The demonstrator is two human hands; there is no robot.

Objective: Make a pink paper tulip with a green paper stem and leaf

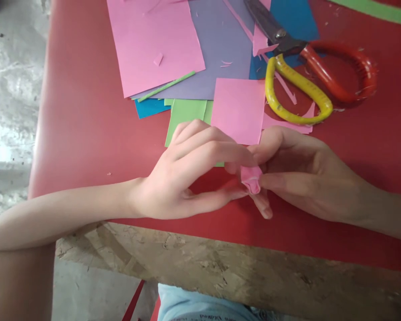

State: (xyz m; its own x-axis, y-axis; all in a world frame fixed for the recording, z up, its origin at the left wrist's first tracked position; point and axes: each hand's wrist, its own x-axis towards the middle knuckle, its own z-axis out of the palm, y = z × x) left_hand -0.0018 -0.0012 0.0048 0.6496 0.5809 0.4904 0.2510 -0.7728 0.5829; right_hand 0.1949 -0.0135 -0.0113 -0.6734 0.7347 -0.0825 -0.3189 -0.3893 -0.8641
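Observation:
A small folded piece of pink paper (251, 177) is pinched between my two hands above the red tabletop. From the left, my left hand (190, 171) grips it with thumb and fingertips. My right hand (297, 174) closes on its other side with the thumb against the paper and a finger reaching under it. The fingers cover part of the paper, so its full shape is hidden. Just beyond my hands lies a flat pink paper square (238, 109), partly over green paper (188, 117).
Scissors (289, 44) with one yellow and one red handle lie at the upper right on paper scraps. A larger pink sheet (156, 40), a purple sheet (225, 35) and blue paper (295, 20) are at the back. The red table (80, 116) has a rough wooden front edge (187, 261).

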